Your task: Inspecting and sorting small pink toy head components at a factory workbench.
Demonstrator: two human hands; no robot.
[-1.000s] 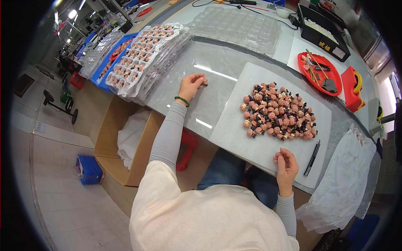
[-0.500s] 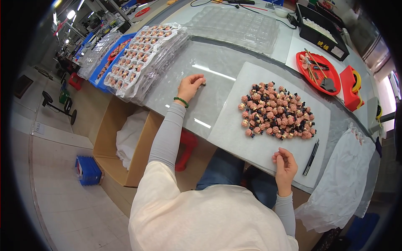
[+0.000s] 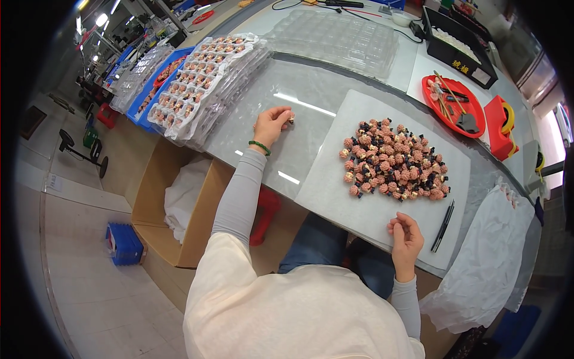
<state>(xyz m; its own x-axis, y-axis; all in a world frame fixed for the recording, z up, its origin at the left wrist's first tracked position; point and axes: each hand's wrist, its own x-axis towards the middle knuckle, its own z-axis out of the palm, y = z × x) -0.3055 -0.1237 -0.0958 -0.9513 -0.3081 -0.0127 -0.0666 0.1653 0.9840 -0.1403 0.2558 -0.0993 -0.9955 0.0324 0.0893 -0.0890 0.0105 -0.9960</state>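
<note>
Over the grey tabletop, my left hand (image 3: 271, 127) pinches a small figurine head (image 3: 291, 118) with pink curly hair between thumb and fingers. A green bead bracelet circles that wrist. To its right, a heap of similar figurine heads (image 3: 394, 158), pink-haired with pale faces and dark bases, lies on a white sheet (image 3: 335, 143). My right hand (image 3: 408, 238) rests at the sheet's near edge, below the heap. Its fingers are curled in towards the thumb, and I see nothing between them. Beside it lie dark pens (image 3: 443, 226).
Stacked clear trays (image 3: 206, 84) of figurine heads stand at the left by a blue bin (image 3: 139, 113). Clear empty trays (image 3: 335, 39) lie at the back. A red plate (image 3: 472, 122) of tools, a red tape dispenser (image 3: 501, 128) and a black crate (image 3: 463, 57) are right. A cardboard box (image 3: 197, 233) sits below.
</note>
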